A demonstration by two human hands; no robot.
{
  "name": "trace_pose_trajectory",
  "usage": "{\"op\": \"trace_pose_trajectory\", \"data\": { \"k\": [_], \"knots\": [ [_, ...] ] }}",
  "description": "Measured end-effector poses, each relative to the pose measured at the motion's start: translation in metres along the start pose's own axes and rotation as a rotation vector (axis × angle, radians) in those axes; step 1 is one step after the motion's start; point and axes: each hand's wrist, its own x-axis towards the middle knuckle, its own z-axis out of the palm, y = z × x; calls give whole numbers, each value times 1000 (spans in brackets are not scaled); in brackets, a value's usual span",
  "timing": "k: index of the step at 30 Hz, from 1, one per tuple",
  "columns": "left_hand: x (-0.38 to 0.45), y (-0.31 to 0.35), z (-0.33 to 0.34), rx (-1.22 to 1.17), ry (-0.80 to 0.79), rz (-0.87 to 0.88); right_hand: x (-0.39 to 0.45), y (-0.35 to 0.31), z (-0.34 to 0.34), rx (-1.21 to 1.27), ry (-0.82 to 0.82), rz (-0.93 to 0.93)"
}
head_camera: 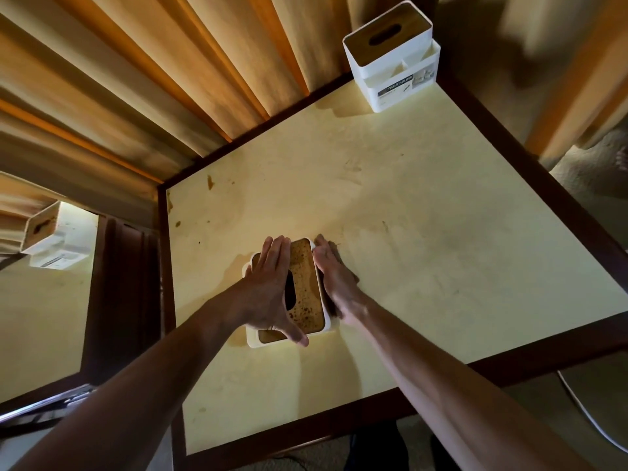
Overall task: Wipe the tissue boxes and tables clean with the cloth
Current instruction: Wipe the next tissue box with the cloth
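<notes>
Both hands bracket the near tissue box (302, 290) on the table (424, 232): left hand (268, 290) lies flat, fingers straight, over its left half and slot; right hand (334, 277) presses straight-fingered against its right wall; neither curls round it. Box's long axis runs away from the person, lid stained brown; contents hidden. No cloth visible in the head view, possibly under a palm. Second tissue box (390, 59) stands at the far corner, side compartments apparently empty.
</notes>
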Motion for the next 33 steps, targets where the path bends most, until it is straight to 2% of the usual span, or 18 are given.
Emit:
{"op": "trace_pose_trajectory", "data": {
  "k": [2,6,14,18,23,33],
  "knots": [
    [1,-1,1,-2,-1,-1,1,-7,-1,11,-5,-64],
    [1,-2,3,2,-3,0,-10,-9,1,183,1,-136],
    [0,-2,2,5,-3,15,-59,28,10,110,-39,-244],
    [0,-2,1,-3,-6,11,-80,32,14,217,-70,-188],
    [0,-1,1,-3,-10,-2,-90,44,15,124,-5,-48],
    [0,0,2,1,7,-9,-65,30,3,80,70,99]
  ]
}}
